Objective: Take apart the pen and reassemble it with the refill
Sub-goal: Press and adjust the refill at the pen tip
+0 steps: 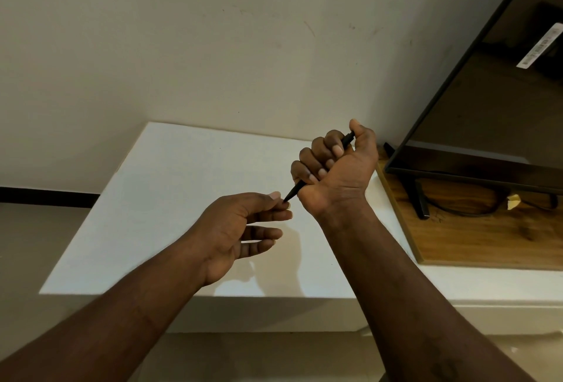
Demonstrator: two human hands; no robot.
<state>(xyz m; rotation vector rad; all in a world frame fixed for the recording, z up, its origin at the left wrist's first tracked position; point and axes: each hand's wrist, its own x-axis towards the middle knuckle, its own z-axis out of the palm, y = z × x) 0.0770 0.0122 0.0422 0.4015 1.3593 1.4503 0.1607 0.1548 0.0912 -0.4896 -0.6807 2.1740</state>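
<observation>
Item: one black pen [320,170], slender, held in the air above the white counter [170,199] and not touching it. Position: the pen runs slantwise through the right hand [332,168], which is clenched around the barrel in a fist, palm side toward the camera; the upper end shows between thumb and forefinger at the top of the fist, and the tapered tip end sticks out below the little finger, pointing down and to the left. Left hand [240,229]: one, palm turned up and loosely cupped, the thumb and first fingertips [281,205] drawn together right at the pen's tip; whether they pinch the tip or only touch it cannot be told, and the remaining fingers lie extended and slack. Both forearms are bare. Count: one pen, two hands, no loose pen parts visible on the counter. Surroundings: one dark flat screen [493,101] standing on a wooden board [475,238] at the counter's right end, with a black cable [466,212] lying beneath it; a plain pale wall [213,46] behind.
</observation>
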